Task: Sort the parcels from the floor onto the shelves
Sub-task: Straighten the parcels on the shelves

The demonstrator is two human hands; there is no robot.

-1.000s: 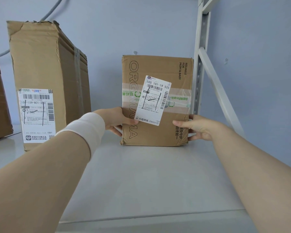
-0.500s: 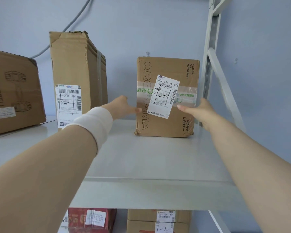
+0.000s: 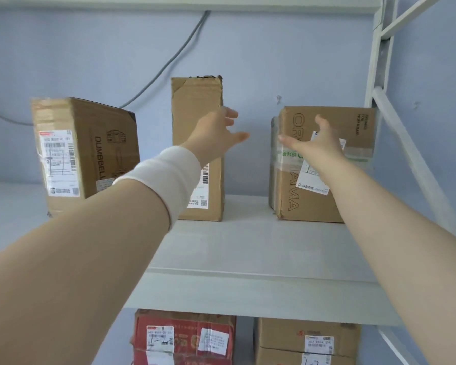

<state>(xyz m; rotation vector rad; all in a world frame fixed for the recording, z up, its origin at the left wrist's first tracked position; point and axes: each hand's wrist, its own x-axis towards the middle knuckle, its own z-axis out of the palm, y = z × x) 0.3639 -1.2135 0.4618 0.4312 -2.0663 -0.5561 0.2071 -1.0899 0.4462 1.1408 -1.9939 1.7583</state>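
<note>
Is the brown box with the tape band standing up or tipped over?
Upright: the brown taped cardboard box sits flat on the white metal shelf, its sides vertical.

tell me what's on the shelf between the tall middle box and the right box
Nothing: the head view shows bare shelf between tall middle box and right box; only the left hand hangs above it.

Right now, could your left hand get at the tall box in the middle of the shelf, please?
Probably yes: the left hand is open in front of the tall box, with nothing between them.
</note>
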